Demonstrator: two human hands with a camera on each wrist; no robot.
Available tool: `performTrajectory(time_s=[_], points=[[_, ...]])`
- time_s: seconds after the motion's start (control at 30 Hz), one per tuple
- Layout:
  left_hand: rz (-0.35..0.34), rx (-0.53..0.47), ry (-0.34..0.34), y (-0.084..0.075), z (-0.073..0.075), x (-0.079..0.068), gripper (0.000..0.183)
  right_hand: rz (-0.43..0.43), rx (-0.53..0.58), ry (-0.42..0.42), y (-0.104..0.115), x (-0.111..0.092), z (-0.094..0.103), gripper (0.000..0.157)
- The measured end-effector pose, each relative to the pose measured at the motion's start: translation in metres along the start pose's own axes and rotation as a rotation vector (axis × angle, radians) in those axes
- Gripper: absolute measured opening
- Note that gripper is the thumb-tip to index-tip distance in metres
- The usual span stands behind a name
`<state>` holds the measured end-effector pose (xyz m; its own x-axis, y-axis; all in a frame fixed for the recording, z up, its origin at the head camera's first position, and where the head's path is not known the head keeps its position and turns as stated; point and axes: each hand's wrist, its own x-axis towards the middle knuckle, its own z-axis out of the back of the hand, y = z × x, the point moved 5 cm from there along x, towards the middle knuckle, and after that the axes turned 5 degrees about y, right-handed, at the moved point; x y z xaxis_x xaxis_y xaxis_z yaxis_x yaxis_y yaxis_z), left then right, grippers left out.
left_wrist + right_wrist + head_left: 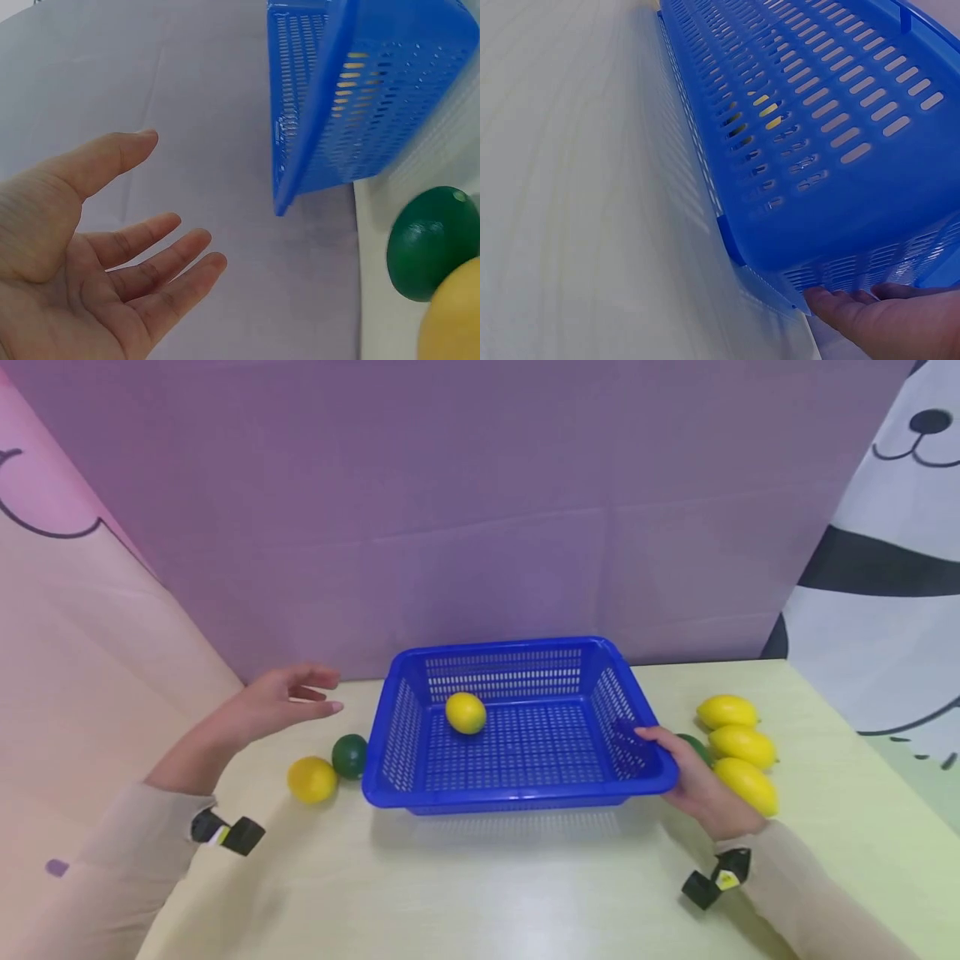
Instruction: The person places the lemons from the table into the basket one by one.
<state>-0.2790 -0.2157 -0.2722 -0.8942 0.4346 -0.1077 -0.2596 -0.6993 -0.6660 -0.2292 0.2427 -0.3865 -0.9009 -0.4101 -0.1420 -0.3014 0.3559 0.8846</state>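
Note:
A blue plastic basket [517,795] with slotted walls is at the middle of the table, one yellow lemon [466,713] inside it towards the left. My right hand [693,785] grips the basket's right rim, thumb over the top edge and fingers against the outer wall. In the right wrist view those fingers [855,306] lie along the slotted end wall. My left hand [281,700] is held in the air left of the basket, apart from it, its fingers relaxed and holding nothing. Below that hand lie a yellow fruit [312,779] and a dark green fruit [350,756].
Three lemons [742,747] lie in a row on the right of the table [525,893]. A green fruit [696,748] beside them is partly hidden by my right hand. A purple-grey cloth [487,527] hangs behind the table's far edge.

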Motion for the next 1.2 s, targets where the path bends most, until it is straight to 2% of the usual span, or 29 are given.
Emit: performTrajectory(time_s=[0.37,0.7,0.97,1.2], points=[[0.031,0.013,0.000,0.029,-0.016,0.001,0.058,0.006,-0.021,-0.003,-0.001,0.000,0.001,0.053],[0.047,-0.020,-0.005,0.044,-0.027,0.004,0.056,-0.014,-0.030,-0.022,0.000,0.000,0.001,0.059],[0.040,-0.015,-0.015,0.051,-0.035,0.008,0.057,0.000,-0.013,-0.013,0.000,0.001,0.000,0.052],[0.067,-0.035,-0.004,0.060,-0.049,0.013,0.060,0.013,-0.014,-0.024,-0.002,0.000,0.001,0.048]])
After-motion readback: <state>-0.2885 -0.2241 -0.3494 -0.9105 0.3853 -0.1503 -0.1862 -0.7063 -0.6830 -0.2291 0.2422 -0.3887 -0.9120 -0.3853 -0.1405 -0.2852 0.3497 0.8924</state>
